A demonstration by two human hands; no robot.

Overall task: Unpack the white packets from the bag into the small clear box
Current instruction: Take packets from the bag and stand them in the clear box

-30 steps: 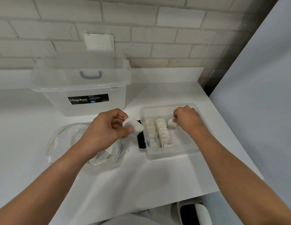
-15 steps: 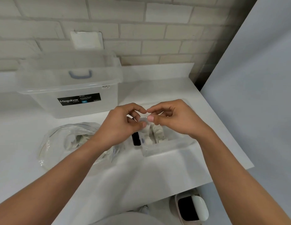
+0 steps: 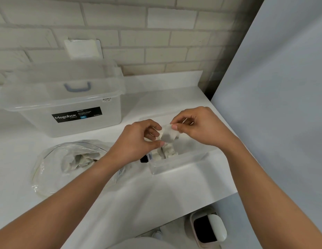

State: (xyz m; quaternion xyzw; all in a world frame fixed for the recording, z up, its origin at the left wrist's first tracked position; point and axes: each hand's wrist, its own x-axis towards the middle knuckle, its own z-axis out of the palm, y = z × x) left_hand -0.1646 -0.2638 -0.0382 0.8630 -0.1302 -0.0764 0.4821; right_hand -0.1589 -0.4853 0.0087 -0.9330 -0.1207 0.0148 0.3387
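While my left hand (image 3: 138, 139) and right hand (image 3: 198, 126) pinch one white packet (image 3: 168, 135) between them, the small clear box (image 3: 176, 163) sits just beneath, the bag (image 3: 54, 164) left of both

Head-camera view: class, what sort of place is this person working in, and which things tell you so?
Probably an indoor utility or storage corner: a white counter against a painted brick wall, a large clear Megabox storage box on it, and a lidded bin on the floor below.
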